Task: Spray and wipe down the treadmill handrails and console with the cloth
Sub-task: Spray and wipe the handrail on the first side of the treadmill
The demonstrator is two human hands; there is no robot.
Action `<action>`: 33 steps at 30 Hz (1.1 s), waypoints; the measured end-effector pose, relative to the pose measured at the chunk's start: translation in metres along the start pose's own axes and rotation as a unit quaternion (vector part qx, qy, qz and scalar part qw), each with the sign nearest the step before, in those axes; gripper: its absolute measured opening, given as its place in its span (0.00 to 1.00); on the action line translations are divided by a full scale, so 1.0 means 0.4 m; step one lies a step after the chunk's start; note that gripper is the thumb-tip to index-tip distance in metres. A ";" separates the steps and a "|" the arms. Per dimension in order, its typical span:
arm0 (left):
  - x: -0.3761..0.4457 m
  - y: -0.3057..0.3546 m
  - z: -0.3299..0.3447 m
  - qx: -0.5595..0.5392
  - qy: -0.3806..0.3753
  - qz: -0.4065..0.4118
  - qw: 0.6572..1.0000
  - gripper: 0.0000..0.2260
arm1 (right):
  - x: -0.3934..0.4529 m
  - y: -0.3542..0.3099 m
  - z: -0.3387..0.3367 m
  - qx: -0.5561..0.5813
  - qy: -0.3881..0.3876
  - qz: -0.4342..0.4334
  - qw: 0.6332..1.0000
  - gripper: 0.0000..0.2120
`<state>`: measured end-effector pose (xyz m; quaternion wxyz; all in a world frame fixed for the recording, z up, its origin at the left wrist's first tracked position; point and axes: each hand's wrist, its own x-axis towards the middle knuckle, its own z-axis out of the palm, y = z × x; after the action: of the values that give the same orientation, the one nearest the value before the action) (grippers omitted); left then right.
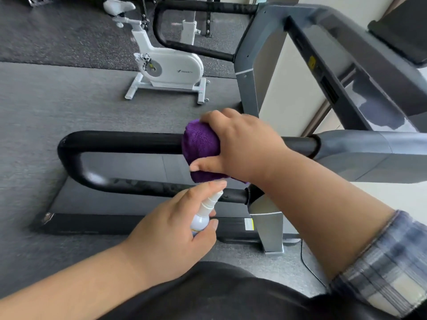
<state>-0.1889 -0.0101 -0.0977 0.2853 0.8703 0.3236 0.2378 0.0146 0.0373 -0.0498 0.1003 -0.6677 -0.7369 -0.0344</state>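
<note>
A purple cloth (201,144) is wrapped round the black near handrail (120,140) of the treadmill. My right hand (242,144) grips the cloth and the rail through it, thumb underneath. My left hand (175,229) holds a small white spray bottle (204,214) just below, its nozzle pointing up toward the cloth and my index finger on top of the pump. The far handrail (196,6) loops at the top. The grey console frame (360,72) rises at the right.
A white exercise bike (168,65) stands on the grey floor beyond the treadmill. The treadmill's black side rail (143,224) and a grey upright post (269,229) sit below the handrail. A plaid sleeve covers my right upper arm.
</note>
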 end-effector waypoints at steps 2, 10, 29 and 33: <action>0.002 -0.004 0.001 -0.009 0.001 -0.001 1.000 0.27 | -0.009 0.015 0.002 -0.005 -0.009 -0.013 1.000 0.49; -0.022 -0.035 -0.039 -0.022 0.032 -0.010 0.999 0.26 | 0.030 -0.052 0.012 -0.081 -0.036 -0.067 0.994 0.48; -0.127 -0.085 -0.086 -0.044 0.098 -0.058 0.993 0.27 | 0.177 -0.251 0.044 -0.038 -0.051 -0.073 0.995 0.38; -0.131 -0.078 -0.082 -0.029 0.123 -0.056 0.990 0.27 | 0.208 -0.312 0.059 -0.026 -0.052 -0.076 0.995 0.34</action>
<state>-0.2575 -0.0160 -0.1061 0.2812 0.8061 0.3978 0.3360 -0.1186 0.1096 -0.0462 0.0422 -0.6128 -0.7887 -0.0263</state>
